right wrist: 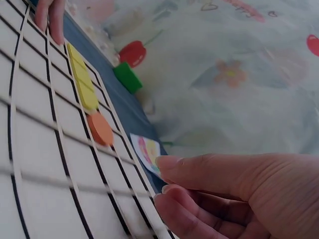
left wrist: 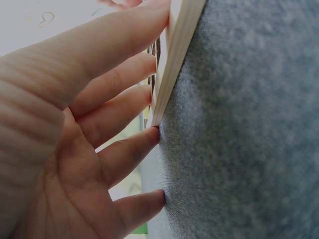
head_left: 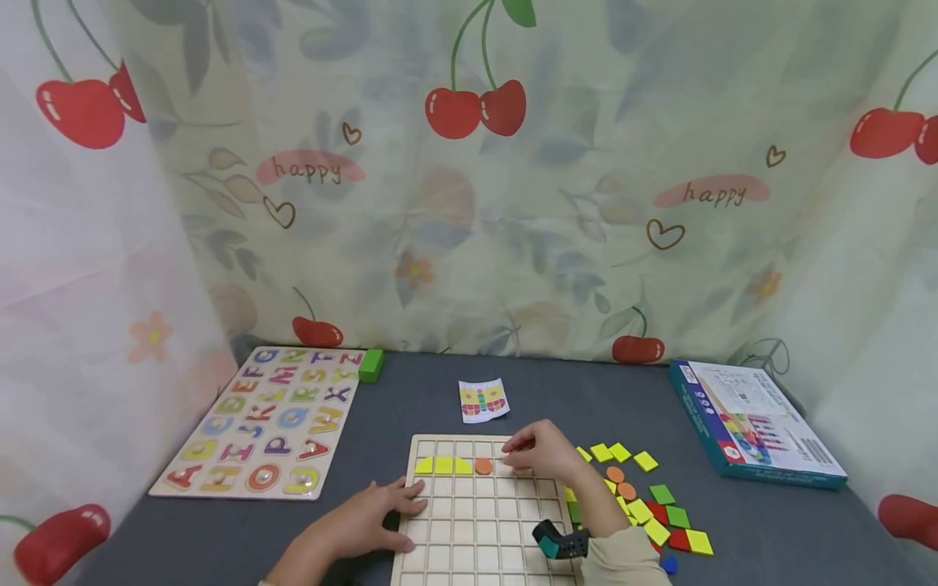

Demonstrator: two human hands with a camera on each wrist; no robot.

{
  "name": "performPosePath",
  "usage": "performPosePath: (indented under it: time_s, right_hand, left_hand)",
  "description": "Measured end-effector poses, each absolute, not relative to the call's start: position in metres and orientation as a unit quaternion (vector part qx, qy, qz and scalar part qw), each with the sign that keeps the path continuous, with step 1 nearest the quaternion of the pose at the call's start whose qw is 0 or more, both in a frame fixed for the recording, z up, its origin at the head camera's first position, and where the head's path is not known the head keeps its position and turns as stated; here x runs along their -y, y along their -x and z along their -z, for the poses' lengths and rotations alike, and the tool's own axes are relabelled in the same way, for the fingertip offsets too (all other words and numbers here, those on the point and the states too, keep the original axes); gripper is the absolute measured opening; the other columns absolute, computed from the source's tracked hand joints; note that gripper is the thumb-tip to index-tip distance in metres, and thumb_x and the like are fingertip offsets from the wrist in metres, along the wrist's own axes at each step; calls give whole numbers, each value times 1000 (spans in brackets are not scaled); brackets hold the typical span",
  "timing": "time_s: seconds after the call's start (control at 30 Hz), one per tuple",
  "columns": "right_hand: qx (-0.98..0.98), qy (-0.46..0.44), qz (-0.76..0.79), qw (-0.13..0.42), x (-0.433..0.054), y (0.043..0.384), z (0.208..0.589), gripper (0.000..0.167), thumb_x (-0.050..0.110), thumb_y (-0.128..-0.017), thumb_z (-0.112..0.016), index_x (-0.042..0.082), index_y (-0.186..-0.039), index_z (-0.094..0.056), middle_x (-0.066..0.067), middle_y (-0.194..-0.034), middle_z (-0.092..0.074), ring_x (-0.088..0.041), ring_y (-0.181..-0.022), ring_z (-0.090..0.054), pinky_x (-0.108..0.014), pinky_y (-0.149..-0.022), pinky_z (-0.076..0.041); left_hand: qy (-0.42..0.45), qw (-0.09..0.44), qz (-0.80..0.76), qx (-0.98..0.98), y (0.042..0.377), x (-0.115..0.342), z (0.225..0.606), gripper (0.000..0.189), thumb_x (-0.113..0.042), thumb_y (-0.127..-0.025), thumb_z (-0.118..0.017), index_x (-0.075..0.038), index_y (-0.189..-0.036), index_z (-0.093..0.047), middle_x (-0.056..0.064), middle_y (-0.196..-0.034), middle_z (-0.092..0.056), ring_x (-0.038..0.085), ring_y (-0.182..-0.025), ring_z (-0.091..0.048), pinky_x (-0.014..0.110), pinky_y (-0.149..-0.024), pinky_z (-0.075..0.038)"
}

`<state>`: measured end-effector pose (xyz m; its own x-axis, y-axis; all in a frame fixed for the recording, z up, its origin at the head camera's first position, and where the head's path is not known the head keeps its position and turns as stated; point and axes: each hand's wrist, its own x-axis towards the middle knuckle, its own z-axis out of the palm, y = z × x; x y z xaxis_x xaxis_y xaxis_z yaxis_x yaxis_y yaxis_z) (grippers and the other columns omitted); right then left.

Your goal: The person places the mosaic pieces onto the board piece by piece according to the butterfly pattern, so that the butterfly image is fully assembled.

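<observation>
A wooden grid board lies on the dark table. In one row near its far end sit yellow pieces, a square between two with a rounded corner, and an orange round piece beside them. My left hand rests at the board's left edge, its thumb and fingertips touching the wooden side in the left wrist view. Over the board's far right part hovers my right hand, to the right of the orange piece. Its thumb and bent fingers are close together, with no piece visible between them.
Loose yellow, green, red, orange and blue pieces lie right of the board, partly behind my right forearm. A printed pattern card lies beyond it. Left are an alphabet puzzle and a green block; right, a flat box.
</observation>
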<state>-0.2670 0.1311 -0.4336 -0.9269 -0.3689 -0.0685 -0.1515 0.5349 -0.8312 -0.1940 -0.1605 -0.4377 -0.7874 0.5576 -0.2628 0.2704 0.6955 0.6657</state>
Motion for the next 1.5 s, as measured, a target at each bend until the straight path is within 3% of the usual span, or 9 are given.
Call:
performPosePath:
  time_s: [0.37,0.6,1.0,1.27,1.5]
  right_hand:
    - [-872,113,460,126,-201,259,435,25,14,-83,-69,-5,-100,-69,-8,-88,-68,-16,-72,-64,-30,-67,-56]
    - [-882,96,444,124,-232,252,442,25,11,-78,-73,-5,-97,-68,-5,-82,-63,-15,-67,-55,-25,-60,-50]
    - [-877,99,448,145,-240,253,452,28,10,-77,-75,-5,-97,-63,-4,-81,-59,-15,-70,-51,-21,-59,-47]
    - [-870,151,443,152,-241,253,449,30,13,-78,-75,-7,-99,-66,-6,-84,-61,-13,-68,-51,-20,-57,-46]
    - [-867,173,435,169,-243,254,448,27,9,-78,-74,-7,-99,-67,-3,-76,-60,-12,-64,-50,-21,-56,-45]
  left_hand:
    - [-230,231,-319,-890,194,162,437,59,-29,-76,-75,-8,-128,-57,10,-145,-42,40,-138,-26,69,-107,-11]
    - [-235,224,-316,-891,194,162,440,59,-30,-76,-75,-9,-128,-58,9,-145,-43,40,-138,-27,69,-107,-13]
    - [-237,228,-316,-890,192,161,440,58,-31,-76,-74,-10,-128,-58,9,-145,-43,40,-138,-27,69,-106,-13]
    - [-232,231,-316,-890,193,160,439,59,-30,-76,-74,-10,-128,-58,9,-145,-43,40,-138,-27,69,-107,-13]
    - [-234,229,-314,-891,194,159,438,58,-29,-77,-74,-8,-128,-57,10,-145,-43,41,-138,-27,69,-107,-12]
